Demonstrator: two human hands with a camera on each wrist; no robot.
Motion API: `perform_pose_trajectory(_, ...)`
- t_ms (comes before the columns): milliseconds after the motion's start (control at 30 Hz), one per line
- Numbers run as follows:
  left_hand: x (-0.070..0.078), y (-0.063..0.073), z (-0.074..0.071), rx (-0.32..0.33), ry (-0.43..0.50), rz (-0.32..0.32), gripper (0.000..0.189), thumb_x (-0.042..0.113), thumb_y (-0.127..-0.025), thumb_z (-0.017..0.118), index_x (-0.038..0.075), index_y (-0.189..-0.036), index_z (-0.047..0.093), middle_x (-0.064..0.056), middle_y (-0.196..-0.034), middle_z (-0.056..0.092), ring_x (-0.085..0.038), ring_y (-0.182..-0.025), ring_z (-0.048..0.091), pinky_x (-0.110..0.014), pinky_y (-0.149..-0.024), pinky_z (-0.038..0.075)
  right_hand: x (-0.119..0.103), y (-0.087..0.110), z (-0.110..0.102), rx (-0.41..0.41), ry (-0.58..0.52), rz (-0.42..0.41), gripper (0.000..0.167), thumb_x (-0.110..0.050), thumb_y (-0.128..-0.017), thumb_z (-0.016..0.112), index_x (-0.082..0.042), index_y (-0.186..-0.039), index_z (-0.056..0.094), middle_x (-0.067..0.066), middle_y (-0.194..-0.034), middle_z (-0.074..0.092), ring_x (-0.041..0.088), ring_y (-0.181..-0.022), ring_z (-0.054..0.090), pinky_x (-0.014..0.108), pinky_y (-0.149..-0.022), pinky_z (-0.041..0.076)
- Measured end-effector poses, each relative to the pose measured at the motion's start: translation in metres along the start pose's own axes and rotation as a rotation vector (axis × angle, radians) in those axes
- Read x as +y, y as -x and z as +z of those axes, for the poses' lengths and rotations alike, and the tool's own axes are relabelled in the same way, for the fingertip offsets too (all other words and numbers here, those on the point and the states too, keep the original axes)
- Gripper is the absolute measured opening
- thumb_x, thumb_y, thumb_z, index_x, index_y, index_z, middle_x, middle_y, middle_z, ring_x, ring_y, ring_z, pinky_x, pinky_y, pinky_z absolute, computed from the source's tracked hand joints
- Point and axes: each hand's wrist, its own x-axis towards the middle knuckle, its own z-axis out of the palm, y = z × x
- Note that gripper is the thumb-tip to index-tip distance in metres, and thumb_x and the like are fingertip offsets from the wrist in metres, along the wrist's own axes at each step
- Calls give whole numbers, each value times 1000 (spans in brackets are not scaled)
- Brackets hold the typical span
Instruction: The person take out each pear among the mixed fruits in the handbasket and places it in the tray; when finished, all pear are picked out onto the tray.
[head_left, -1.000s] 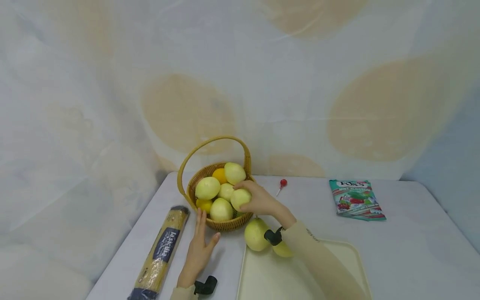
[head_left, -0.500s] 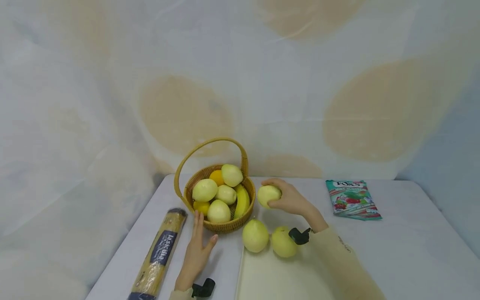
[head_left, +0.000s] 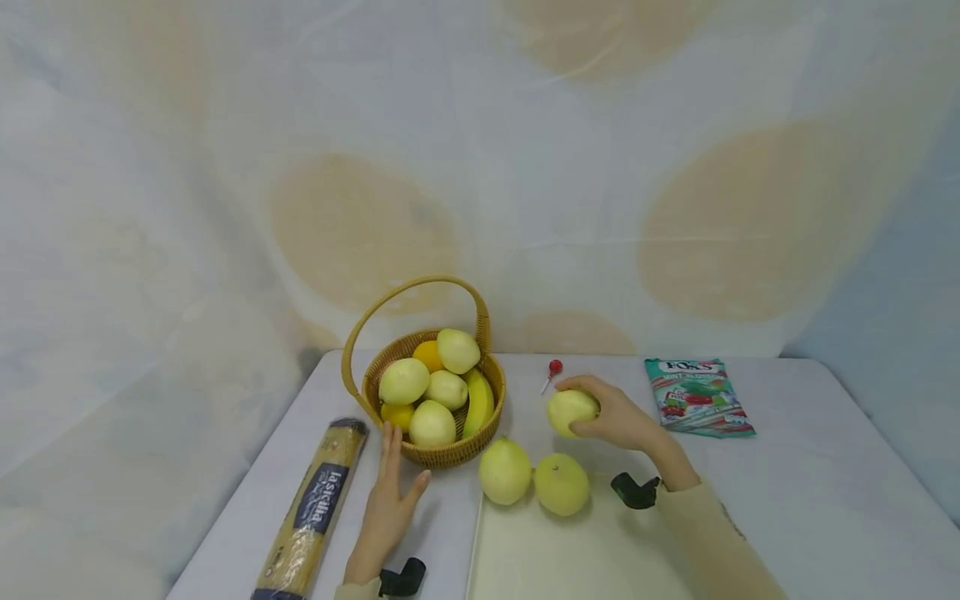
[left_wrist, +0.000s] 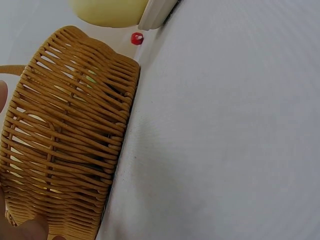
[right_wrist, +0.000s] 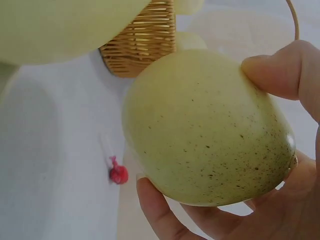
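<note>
My right hand (head_left: 618, 417) grips a pale green pear (right_wrist: 210, 125) between thumb and fingers, above the table beyond the cream tray (head_left: 570, 558). Brown specks cover its skin in the right wrist view. Two more pears sit side by side at the tray's far edge, a left pear (head_left: 505, 472) and a right pear (head_left: 562, 484). At the front left of the wicker basket (head_left: 442, 455), my left hand (head_left: 386, 508) rests its straight fingertips against the rim. Inside the basket lie several pears, a banana (head_left: 478, 403) and orange-yellow fruit (head_left: 428, 356).
A long pack of spaghetti (head_left: 318, 500) lies left of my left hand. Behind the held pear is a red lollipop (head_left: 555, 367), and a green candy bag (head_left: 699, 397) lies at the back right. The basket's tall handle (head_left: 420, 283) arches over the fruit.
My right hand has lifted a pear out of the basket and carried it right, uncovering the banana. The left hand stays at the basket rim.
</note>
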Motion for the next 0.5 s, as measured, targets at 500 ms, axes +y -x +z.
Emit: perform_pose_trajectory(500, -2, -1, 0, -9, -10, -6, 82, 28, -96, 60, 14, -157, 8, -10, -165, -3, -50, -143, 21, -69, -104, 33, 29, 60, -8, -62, 17, 54, 52, -15, -82, 72, -10, -130, 55, 21, -136, 52, 23, -98, 51, 25, -76, 47)
